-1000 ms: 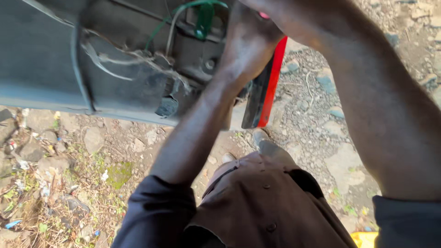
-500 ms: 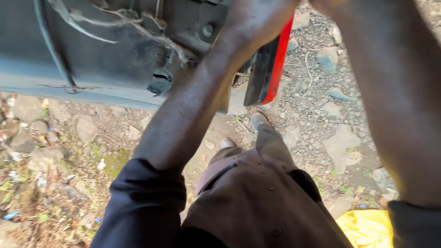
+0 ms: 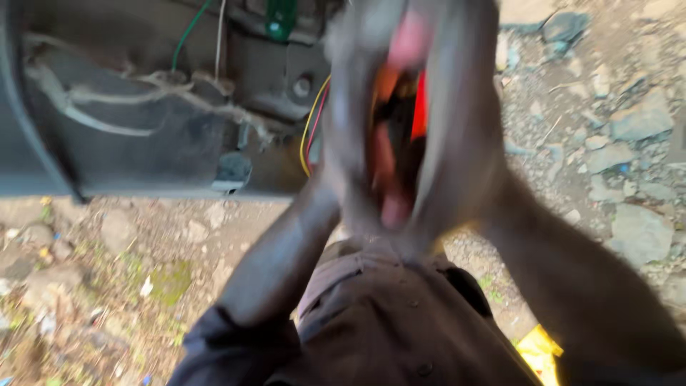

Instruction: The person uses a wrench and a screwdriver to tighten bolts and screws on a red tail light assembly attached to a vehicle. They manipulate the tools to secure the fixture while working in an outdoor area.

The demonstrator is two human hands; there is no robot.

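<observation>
- Head view: the left hand (image 3: pixel 357 121) and right hand (image 3: pixel 457 121) are raised close together, both heavily blurred; between them sits a red part (image 3: pixel 418 107), beside the grey vehicle panel (image 3: pixel 143 143); whether the fingers are spread or pinching cannot be told
- Yellow and red wires (image 3: pixel 312 121) hang just left of the hands; stony ground (image 3: pixel 614 129) lies below

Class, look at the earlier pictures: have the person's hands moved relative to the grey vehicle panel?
Yes. Both hands, now blurred, have come down the picture and sit level with the grey vehicle panel, clasped around something red.
</observation>
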